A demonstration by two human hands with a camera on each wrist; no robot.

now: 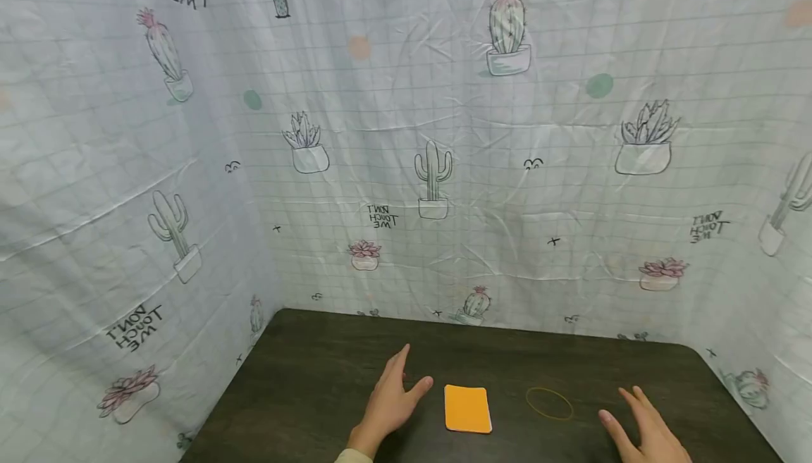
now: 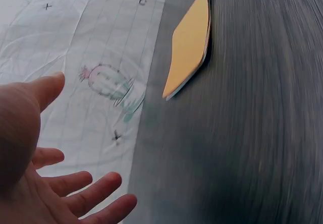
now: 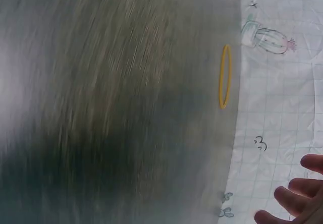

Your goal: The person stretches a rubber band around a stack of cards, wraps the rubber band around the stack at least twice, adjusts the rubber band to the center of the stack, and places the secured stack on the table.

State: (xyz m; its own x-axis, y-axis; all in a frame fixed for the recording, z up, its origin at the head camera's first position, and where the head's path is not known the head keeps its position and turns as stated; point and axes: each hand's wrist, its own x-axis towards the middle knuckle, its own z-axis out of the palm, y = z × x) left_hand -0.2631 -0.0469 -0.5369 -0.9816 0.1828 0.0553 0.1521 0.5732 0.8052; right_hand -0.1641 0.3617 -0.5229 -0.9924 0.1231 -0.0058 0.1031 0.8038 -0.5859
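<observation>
Nearest the head camera, the right hand reaches in over the lower edge of the view, left of it the left hand with a pale sleeve. Between them on the dark table lie an orange card stack, just beside the left hand, and a thin yellow band, nearer the right. The band lies flat, so a fingertip could skate over it instead of getting underneath. Both hands are spread, thumbs well away from fingers, touching nothing.

In the left wrist view, the hand is closest, palm partly showing, its fingers apart and holding nothing. Beyond it, the stack's edge seems layered; if the layers are loose, a sideways nudge might make them slide out of line.

In the right wrist view, only fingertips show at the lower right corner, apart from the band; a hasty sweep there might push the light loop away. Their grasp is bare.
</observation>
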